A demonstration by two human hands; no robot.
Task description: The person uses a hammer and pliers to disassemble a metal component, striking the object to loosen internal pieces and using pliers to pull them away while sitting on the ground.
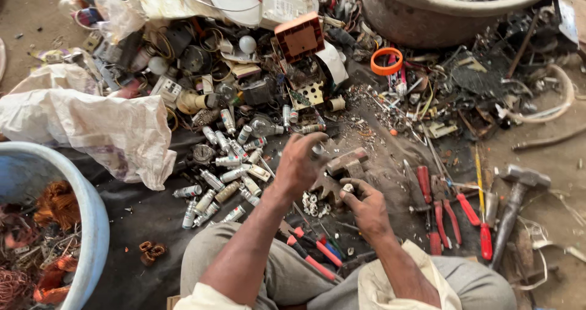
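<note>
Head view: left hand (297, 163) on upright capacitor (317, 149)

A small silvery cylindrical capacitor (318, 149) sits upright, pinched at the fingertips just above the rusty metal block (345, 163). A second small piece with a pale round end (348, 188) is held just below that block. The block is brownish, lying flat on dark ground.

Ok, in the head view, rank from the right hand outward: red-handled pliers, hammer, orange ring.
From the right hand:
1. Red-handled pliers, just to its right.
2. Hammer, farther right, beyond the pliers.
3. Orange ring, far up by the big tub.
</note>
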